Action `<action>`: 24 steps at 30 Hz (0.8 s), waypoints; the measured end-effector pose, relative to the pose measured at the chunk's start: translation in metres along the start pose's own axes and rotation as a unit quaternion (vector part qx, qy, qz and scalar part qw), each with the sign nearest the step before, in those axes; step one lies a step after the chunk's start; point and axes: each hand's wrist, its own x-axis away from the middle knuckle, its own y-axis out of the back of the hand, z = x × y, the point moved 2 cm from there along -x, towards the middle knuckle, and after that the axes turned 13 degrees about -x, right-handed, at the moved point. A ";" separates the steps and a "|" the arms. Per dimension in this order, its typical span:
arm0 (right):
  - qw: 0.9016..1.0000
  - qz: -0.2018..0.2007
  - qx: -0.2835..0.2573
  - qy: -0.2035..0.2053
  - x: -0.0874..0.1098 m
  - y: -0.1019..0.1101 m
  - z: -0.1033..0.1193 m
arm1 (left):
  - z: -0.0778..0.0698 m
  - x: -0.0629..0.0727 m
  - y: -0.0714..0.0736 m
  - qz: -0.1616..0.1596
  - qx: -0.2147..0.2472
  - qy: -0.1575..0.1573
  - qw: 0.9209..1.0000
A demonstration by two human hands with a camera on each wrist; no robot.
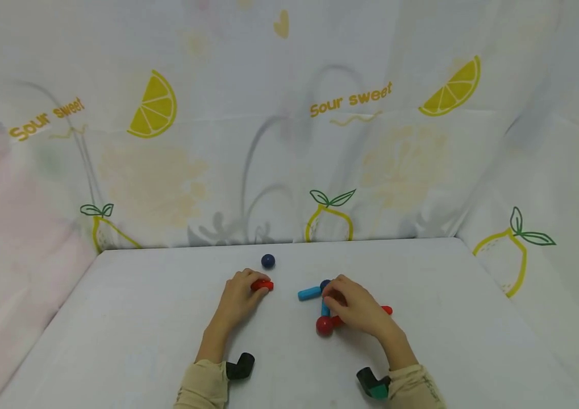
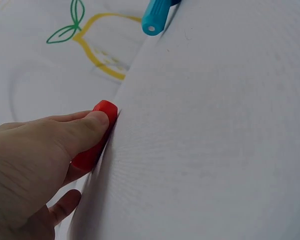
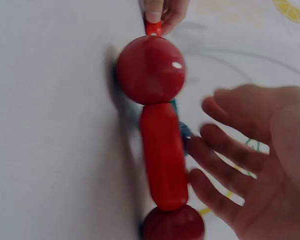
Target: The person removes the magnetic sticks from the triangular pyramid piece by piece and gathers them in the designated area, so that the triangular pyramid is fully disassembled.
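Observation:
My left hand point(image 1: 240, 298) pinches a short red rod point(image 2: 97, 142) between thumb and fingers, low over the white table. Farther back lies a loose dark blue ball point(image 1: 267, 261). My right hand point(image 1: 353, 304), fingers loosely bent, is over a joined shape of rods and balls. That shape has a red ball point(image 1: 324, 326), a red rod point(image 3: 164, 155) leading to a second red ball point(image 3: 173, 225), and light blue rods point(image 1: 309, 293) meeting at another dark blue ball point(image 1: 325, 284). In the right wrist view the fingertips are beside the red rod; the hand hides part of the shape in the head view.
The white table point(image 1: 141, 329) ends at a hanging cloth point(image 1: 279, 147) printed with lemons and words. Another red rod end point(image 1: 387, 310) shows past the right hand. Black wrist-worn pieces point(image 1: 240, 367) stick out by both sleeves.

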 end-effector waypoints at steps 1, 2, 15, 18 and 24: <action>1.000 -0.021 0.001 -0.006 -0.001 0.000 -0.002 | 0.000 0.000 -0.001 -0.002 0.000 -0.001 1.000; 0.999 -0.039 0.001 -0.014 -0.002 -0.001 -0.004 | 0.000 0.000 -0.001 -0.003 -0.001 -0.002 1.000; 0.991 -0.119 -0.008 -0.069 -0.010 -0.013 -0.024 | -0.011 -0.002 0.005 0.016 0.024 -0.009 1.000; 0.990 -0.125 -0.012 -0.063 -0.011 -0.015 -0.021 | -0.028 -0.004 0.007 0.027 0.059 -0.032 0.997; 0.991 -0.122 -0.020 -0.055 -0.013 -0.021 -0.016 | -0.060 -0.003 0.000 0.092 0.096 -0.060 0.989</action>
